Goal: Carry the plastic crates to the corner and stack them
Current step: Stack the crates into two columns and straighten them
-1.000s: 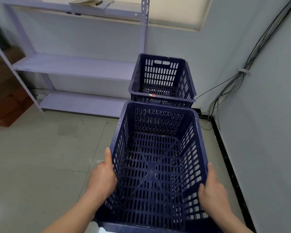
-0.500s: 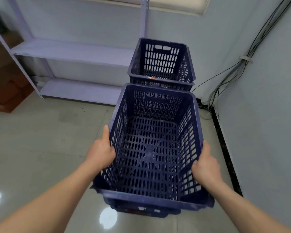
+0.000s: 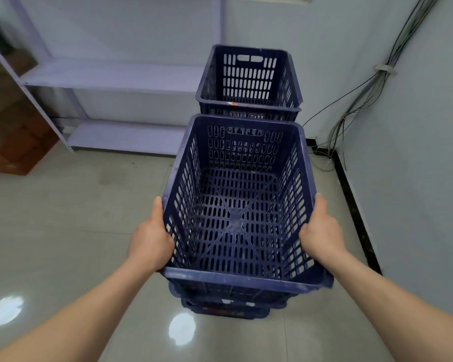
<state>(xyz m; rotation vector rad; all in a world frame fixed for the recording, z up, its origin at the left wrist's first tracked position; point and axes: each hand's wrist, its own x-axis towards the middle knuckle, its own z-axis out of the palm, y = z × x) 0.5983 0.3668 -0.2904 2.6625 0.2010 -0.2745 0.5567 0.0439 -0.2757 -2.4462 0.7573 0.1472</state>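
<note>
Over the last second the held crate [image 3: 236, 205] has been lowered and moved away from the camera. The rims of two lower crates [image 3: 220, 310] are now seen directly beneath it on the floor [image 3: 63, 231]. It is judged to be nested into them, though full seating cannot be confirmed. The left hand [image 3: 151, 241] is clasped on its left wall and the right hand [image 3: 322, 231] on its right wall. A second stack [image 3: 249, 82] stands just behind, beside the shelving [image 3: 110, 77]. Only release is judged outstanding.

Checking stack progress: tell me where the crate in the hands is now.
Head view, centre: the held crate, its sides gripped by left hand and right hand, is over lower crates, just before the corner stack.
</note>
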